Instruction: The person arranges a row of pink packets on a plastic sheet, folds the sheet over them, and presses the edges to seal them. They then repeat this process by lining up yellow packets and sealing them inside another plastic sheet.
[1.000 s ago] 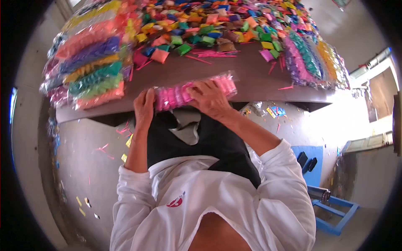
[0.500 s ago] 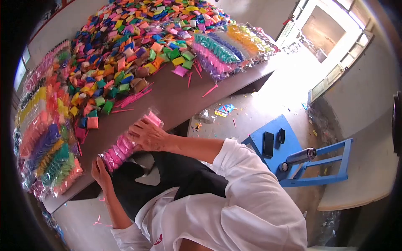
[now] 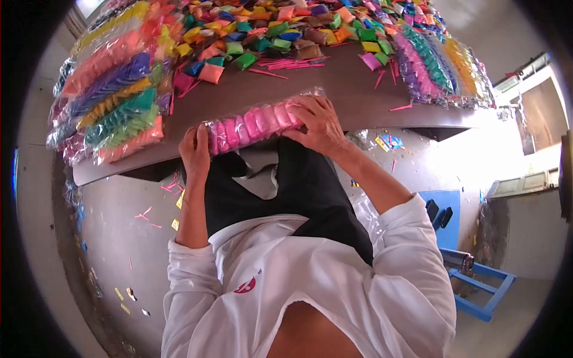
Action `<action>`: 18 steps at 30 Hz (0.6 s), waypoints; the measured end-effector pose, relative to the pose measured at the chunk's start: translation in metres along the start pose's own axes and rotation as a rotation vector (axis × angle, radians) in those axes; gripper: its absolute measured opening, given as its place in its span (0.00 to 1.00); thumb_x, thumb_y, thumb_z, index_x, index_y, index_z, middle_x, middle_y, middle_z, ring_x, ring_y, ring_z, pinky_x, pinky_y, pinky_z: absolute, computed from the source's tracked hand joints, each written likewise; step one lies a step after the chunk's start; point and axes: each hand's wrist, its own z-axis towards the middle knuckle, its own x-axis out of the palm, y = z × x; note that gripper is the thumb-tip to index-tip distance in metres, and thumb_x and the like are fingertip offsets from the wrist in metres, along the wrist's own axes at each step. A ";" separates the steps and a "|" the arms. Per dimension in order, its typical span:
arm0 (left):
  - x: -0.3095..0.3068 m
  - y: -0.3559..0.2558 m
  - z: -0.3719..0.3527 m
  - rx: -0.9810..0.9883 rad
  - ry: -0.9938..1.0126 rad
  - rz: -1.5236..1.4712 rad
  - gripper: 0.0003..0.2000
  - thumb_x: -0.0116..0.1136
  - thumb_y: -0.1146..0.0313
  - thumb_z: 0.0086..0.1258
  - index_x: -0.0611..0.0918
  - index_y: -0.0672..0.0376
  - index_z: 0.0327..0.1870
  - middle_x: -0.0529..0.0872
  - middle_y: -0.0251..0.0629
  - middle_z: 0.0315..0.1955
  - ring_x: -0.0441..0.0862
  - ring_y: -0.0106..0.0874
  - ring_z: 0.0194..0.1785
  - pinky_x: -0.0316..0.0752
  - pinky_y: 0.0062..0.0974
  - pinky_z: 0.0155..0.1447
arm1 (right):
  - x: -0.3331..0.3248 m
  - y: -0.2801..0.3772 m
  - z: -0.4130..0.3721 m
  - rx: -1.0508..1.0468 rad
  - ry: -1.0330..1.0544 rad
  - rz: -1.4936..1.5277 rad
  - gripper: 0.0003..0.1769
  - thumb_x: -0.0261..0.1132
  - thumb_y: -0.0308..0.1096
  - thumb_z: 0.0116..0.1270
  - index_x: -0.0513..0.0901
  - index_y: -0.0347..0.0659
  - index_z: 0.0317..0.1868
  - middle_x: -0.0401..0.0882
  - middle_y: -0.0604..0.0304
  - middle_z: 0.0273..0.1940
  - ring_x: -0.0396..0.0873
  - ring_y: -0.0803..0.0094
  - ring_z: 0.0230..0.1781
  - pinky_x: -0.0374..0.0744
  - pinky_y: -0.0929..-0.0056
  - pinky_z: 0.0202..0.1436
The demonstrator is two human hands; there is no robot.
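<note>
A long clear plastic bag of pink packets (image 3: 250, 127) stretches between my hands at the table's near edge, its right end slightly higher. My left hand (image 3: 196, 148) pinches the bag's left end. Over the right end lies my right hand (image 3: 317, 124), its fingers curled around the plastic and covering the last packets. The pink packets sit side by side in a row inside the bag.
A heap of small coloured packets (image 3: 268, 30) covers the back of the brown table (image 3: 334, 77). Filled bags (image 3: 119, 83) are stacked at left, more bags (image 3: 439, 65) at right. Pink strips (image 3: 292, 62) lie mid-table. A blue chair (image 3: 444, 230) holds dark objects.
My view has swung to the right and down, so the table now looks level. Both hands still hold the bag of pink packets, which lies closer to horizontal in view.
</note>
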 end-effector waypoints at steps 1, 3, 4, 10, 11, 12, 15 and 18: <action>0.001 -0.001 0.000 0.015 -0.014 -0.017 0.14 0.51 0.66 0.76 0.82 0.71 0.43 0.85 0.43 0.37 0.81 0.29 0.41 0.73 0.26 0.49 | 0.001 -0.001 -0.002 0.002 0.007 0.004 0.26 0.77 0.42 0.47 0.82 0.46 0.48 0.76 0.59 0.56 0.73 0.56 0.57 0.70 0.55 0.63; 0.003 -0.002 -0.001 0.045 -0.038 -0.055 0.14 0.51 0.66 0.76 0.82 0.71 0.43 0.85 0.43 0.37 0.80 0.28 0.40 0.73 0.26 0.48 | -0.001 0.002 -0.004 -0.003 -0.025 -0.008 0.26 0.78 0.39 0.46 0.82 0.45 0.47 0.76 0.61 0.55 0.73 0.56 0.57 0.71 0.55 0.61; 0.002 -0.002 -0.001 0.058 -0.034 -0.055 0.14 0.51 0.66 0.76 0.82 0.71 0.42 0.85 0.42 0.36 0.79 0.27 0.40 0.73 0.25 0.48 | -0.003 0.004 -0.003 -0.015 -0.048 -0.021 0.25 0.78 0.39 0.46 0.82 0.45 0.46 0.76 0.61 0.55 0.73 0.57 0.57 0.71 0.55 0.61; 0.003 0.003 -0.001 0.024 -0.032 -0.068 0.15 0.51 0.65 0.76 0.82 0.72 0.41 0.84 0.42 0.36 0.79 0.28 0.39 0.73 0.26 0.47 | -0.002 0.012 -0.012 -0.077 -0.093 -0.131 0.17 0.74 0.34 0.52 0.84 0.45 0.43 0.76 0.61 0.53 0.74 0.60 0.55 0.72 0.58 0.59; 0.003 0.003 -0.001 0.020 -0.024 -0.053 0.15 0.51 0.64 0.76 0.82 0.72 0.41 0.84 0.42 0.36 0.79 0.29 0.39 0.73 0.26 0.47 | 0.001 0.014 -0.014 -0.088 -0.094 -0.140 0.16 0.73 0.33 0.53 0.84 0.45 0.43 0.76 0.61 0.52 0.74 0.60 0.55 0.72 0.58 0.58; 0.002 0.002 -0.001 0.017 -0.016 -0.039 0.16 0.51 0.64 0.76 0.82 0.72 0.40 0.84 0.43 0.36 0.79 0.29 0.39 0.73 0.27 0.47 | 0.005 0.015 -0.017 -0.079 -0.093 -0.136 0.16 0.74 0.34 0.53 0.84 0.44 0.43 0.77 0.60 0.51 0.74 0.59 0.54 0.72 0.58 0.58; 0.001 0.002 0.000 0.014 -0.003 -0.020 0.16 0.51 0.63 0.75 0.81 0.72 0.40 0.84 0.44 0.35 0.80 0.31 0.39 0.73 0.28 0.47 | 0.013 0.019 -0.021 -0.048 -0.094 -0.121 0.17 0.73 0.35 0.54 0.83 0.42 0.44 0.77 0.59 0.50 0.74 0.58 0.53 0.72 0.57 0.57; 0.000 0.001 0.000 0.026 -0.002 -0.023 0.16 0.51 0.63 0.75 0.81 0.71 0.40 0.83 0.43 0.34 0.79 0.30 0.38 0.73 0.28 0.46 | 0.011 0.026 -0.020 -0.020 -0.092 -0.113 0.17 0.71 0.37 0.57 0.83 0.40 0.46 0.76 0.58 0.51 0.73 0.58 0.54 0.72 0.57 0.58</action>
